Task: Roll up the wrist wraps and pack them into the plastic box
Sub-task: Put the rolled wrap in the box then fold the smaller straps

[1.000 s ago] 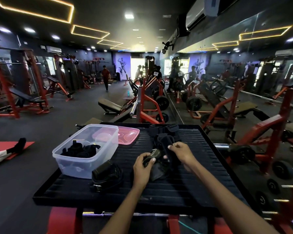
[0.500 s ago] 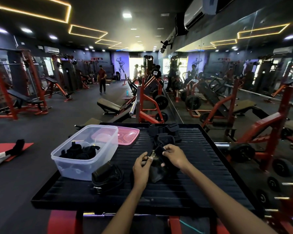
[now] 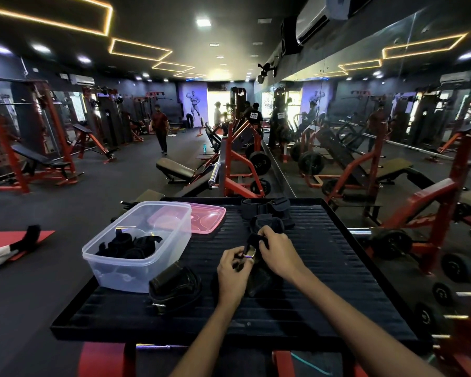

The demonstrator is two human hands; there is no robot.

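A black wrist wrap (image 3: pixel 259 278) with a metal buckle lies at the middle of the black ribbed platform (image 3: pixel 324 268). My left hand (image 3: pixel 233 273) grips its near end by the buckle. My right hand (image 3: pixel 279 254) pinches the strap just above the buckle. A clear plastic box (image 3: pixel 136 265) stands on the left of the platform with several rolled black wraps (image 3: pixel 131 244) inside. More loose black wraps (image 3: pixel 267 213) lie beyond my hands. Another black wrap (image 3: pixel 174 287) sits in front of the box.
The pink lid (image 3: pixel 207 219) lies behind the box. The platform's front edge is close to me, with red machine frame below. Gym machines, benches and a mirror wall surround the spot; a person walks far off on the left.
Both hands have drawn closer together around the buckle, and the right hand has shifted its pinch on the strap. The box and the other wraps stay put.
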